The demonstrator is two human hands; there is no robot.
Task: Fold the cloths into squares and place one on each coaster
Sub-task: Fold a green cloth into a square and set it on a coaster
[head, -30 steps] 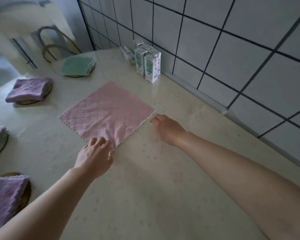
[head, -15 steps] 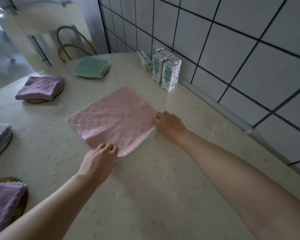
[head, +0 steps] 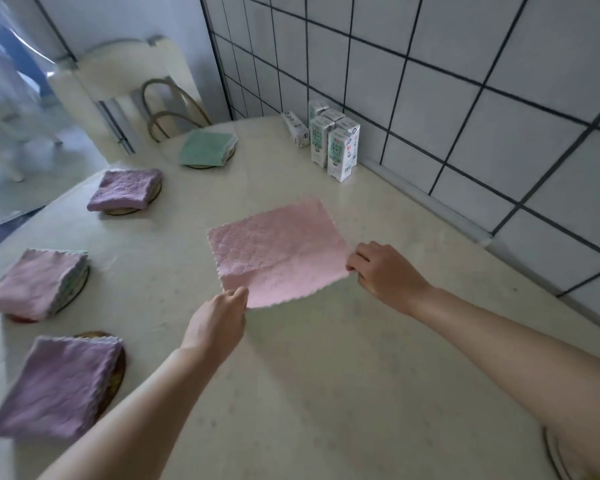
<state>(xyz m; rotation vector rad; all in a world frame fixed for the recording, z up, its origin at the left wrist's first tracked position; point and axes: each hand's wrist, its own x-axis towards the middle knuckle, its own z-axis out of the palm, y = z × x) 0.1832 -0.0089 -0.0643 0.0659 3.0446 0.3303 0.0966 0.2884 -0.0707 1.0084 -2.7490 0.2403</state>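
A pink quilted cloth (head: 278, 249) lies on the cream table, its near edge lifted off the surface. My left hand (head: 219, 322) pinches the near left corner and my right hand (head: 383, 271) pinches the near right corner. Folded cloths sit on round coasters to the left: a green one (head: 207, 148) at the back, a purple one (head: 125, 188) nearer, a pink stack (head: 37, 282) and a purple one (head: 59, 382) at the front left. A brown coaster rim (head: 118, 367) shows under the front cloth.
Several small milk cartons (head: 333, 143) stand against the tiled wall (head: 465, 98) at the back right. A cream chair (head: 125, 81) stands beyond the table's far edge. The table's rounded edge runs along the left. A thin metal curve (head: 551, 452) shows at the bottom right.
Both hands have closed on the cloth's near corners and raised that edge off the table. The head view has shifted, so more coasters on the left now show.
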